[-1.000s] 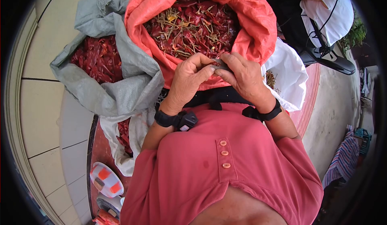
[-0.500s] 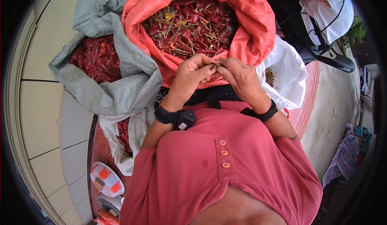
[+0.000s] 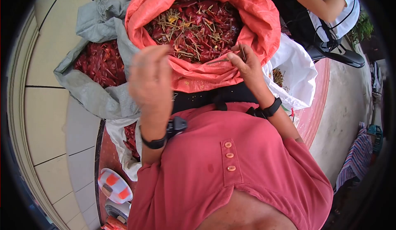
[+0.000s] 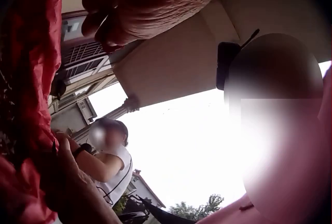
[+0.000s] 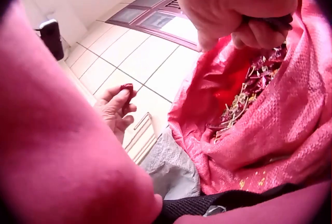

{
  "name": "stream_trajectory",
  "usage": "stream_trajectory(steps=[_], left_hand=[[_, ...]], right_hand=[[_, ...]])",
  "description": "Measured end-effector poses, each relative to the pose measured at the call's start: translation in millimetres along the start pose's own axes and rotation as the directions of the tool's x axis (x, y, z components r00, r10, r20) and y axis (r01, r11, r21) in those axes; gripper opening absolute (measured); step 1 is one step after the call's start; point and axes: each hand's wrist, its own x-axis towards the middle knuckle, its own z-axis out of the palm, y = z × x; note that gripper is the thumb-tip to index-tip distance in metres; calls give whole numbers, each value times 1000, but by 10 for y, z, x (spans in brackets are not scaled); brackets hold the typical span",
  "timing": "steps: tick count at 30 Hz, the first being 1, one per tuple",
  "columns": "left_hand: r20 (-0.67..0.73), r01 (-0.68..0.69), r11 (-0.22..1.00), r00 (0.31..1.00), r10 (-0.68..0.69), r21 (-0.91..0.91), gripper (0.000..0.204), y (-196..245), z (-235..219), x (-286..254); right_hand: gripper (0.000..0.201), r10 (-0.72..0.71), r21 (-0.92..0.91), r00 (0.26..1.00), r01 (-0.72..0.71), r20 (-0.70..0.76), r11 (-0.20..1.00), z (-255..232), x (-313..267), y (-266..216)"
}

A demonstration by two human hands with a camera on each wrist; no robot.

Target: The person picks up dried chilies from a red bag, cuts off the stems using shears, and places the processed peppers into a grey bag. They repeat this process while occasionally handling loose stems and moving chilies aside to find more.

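My left hand (image 3: 150,81), blurred in the head view, is raised over the edge of the grey sack (image 3: 99,96). In the right wrist view its thumb and finger pinch a dark red dried chili (image 5: 128,90). At the near rim of the big red sack (image 3: 198,79), my right hand (image 3: 251,67) grips a dark, slender, pointed tool (image 3: 241,52); its kind I cannot tell. A thin stem (image 3: 218,61) shows beside the right thumb. Dried chilies (image 3: 208,17) with many loose stems (image 3: 185,36) fill the red sack.
More dried chilies (image 3: 100,64) lie in the grey sack. A white sack (image 3: 299,81) stands at right, and another white sack (image 3: 123,158) lies lower left near a plastic tub (image 3: 114,185). Another person (image 3: 330,7) sits across at the upper right.
My hands were together over the red sack's near rim and have parted. The left has swung left toward the grey sack with the dried chili; the right stays near the rim with the dark tool.
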Motion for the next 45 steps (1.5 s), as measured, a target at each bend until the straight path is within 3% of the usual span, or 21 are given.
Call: stream_trajectory(steps=[2, 4, 7, 10, 11, 13, 15, 17, 20, 22, 24, 26, 27, 30, 31, 32, 34, 37, 39, 43, 45], left_hand=[[-16, 150, 988, 989, -150, 42, 13, -228, -259, 55], [-28, 237, 937, 971, -238, 258, 22, -519, -520, 94], [-13, 31, 754, 999, -30, 656, 29, -812, -773, 93], [-40, 225, 890, 973, -228, 397, 36, -720, -792, 51], [25, 295, 920, 950, -312, 257, 33, -549, -716, 26], [297, 315, 947, 900, -321, 67, 29, -244, -551, -9], [562, 512, 826, 765, -314, -236, 25, -98, -277, -90], [766, 701, 646, 583, -272, -303, 23, -126, -15, -107], [791, 727, 607, 558, -252, -320, 23, -277, 346, -207], [721, 651, 667, 649, -242, -362, 25, -250, 561, -261], [662, 598, 702, 710, -241, -386, 28, -258, 788, -315], [614, 574, 715, 747, -257, -400, 30, -300, 1000, -323], [627, 634, 670, 713, -315, -385, 39, -274, 1039, -281], [498, 571, 629, 808, -316, -527, 49, -259, 1185, -231], [631, 689, 479, 712, -309, -543, 54, -195, 1092, -142], [606, 683, 385, 730, -318, -621, 50, -200, 1132, -160], [557, 635, 181, 757, -343, -751, 43, -192, 1238, -210], [520, 626, 246, 764, -382, -740, 30, -236, 1208, -260], [491, 608, 443, 794, -358, -659, 26, -259, 1186, -265], [381, 425, 763, 889, -253, -486, 23, -199, 1138, -284], [354, 351, 796, 917, -185, -494, 28, -193, 1149, -308]], right_hand=[[26, -77, -137, 997, 75, -9, 988, 34, 64, 45], [27, -235, -345, 972, 218, -8, 913, 79, 153, 116], [27, -231, -560, 966, 255, 116, 788, 199, 244, -4], [25, -154, -685, 973, 229, 169, 691, 350, 350, 37], [25, -157, -690, 973, 230, 168, 687, 393, 400, 146], [25, -148, -724, 973, 232, 178, 650, 449, 501, 273], [24, -128, -722, 974, 225, 188, 654, 432, 516, 276], [22, -100, -684, 975, 210, 198, 699, 359, 478, 197], [21, -63, -454, 998, 58, 5, 889, 220, 447, 166], [16, -92, -105, 991, 81, -101, 991, 219, 520, 310], [15, -66, 264, 984, 108, -164, 959, 244, 535, 176], [14, -27, 309, 995, 56, -96, 949, 245, 603, 195], [14, 7, 317, 995, 24, -96, 948, 258, 586, 112], [15, 31, 390, 998, -6, -57, 921, 308, 504, -125], [15, 29, 458, 999, -9, -35, 889, 337, 473, -138], [15, 26, 523, 1000, -14, -15, 852, 357, 445, -147], [14, -27, 471, 999, 6, 38, 882, 390, 411, -130], [14, -117, 391, 988, 67, 104, 918, 425, 408, -49], [17, 41, 460, 995, -76, 86, 885, 360, 351, -253], [23, -1, 471, 984, -83, 177, 878, 347, 394, -402], [22, 1, 499, 979, -105, 203, 860, 367, 382, -423]])
